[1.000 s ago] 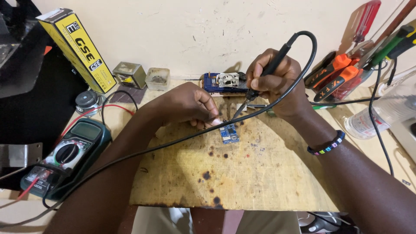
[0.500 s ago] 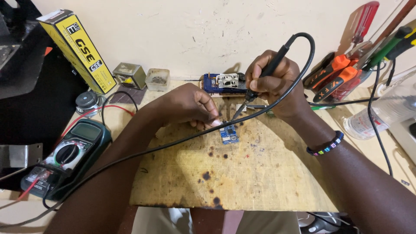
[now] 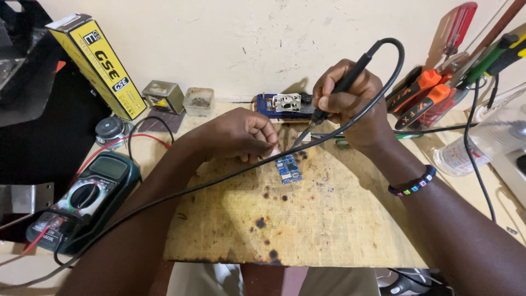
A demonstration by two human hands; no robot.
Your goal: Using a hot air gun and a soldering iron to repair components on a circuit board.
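Observation:
A small blue circuit board lies on a scorched wooden work board. My left hand rests just left of it, fingers curled, fingertips pinched near the board's upper corner; whether they hold anything there is hidden. My right hand grips a black soldering iron like a pen. Its tip points down and left, just above the small board's top edge. The iron's black cable loops over my right hand and runs diagonally across the work board under my left forearm.
A green multimeter with red leads sits at left, a yellow box leaning on the wall behind it. A larger blue board, two small tins, orange-handled pliers, screwdrivers and a clear plastic bottle line the back and right.

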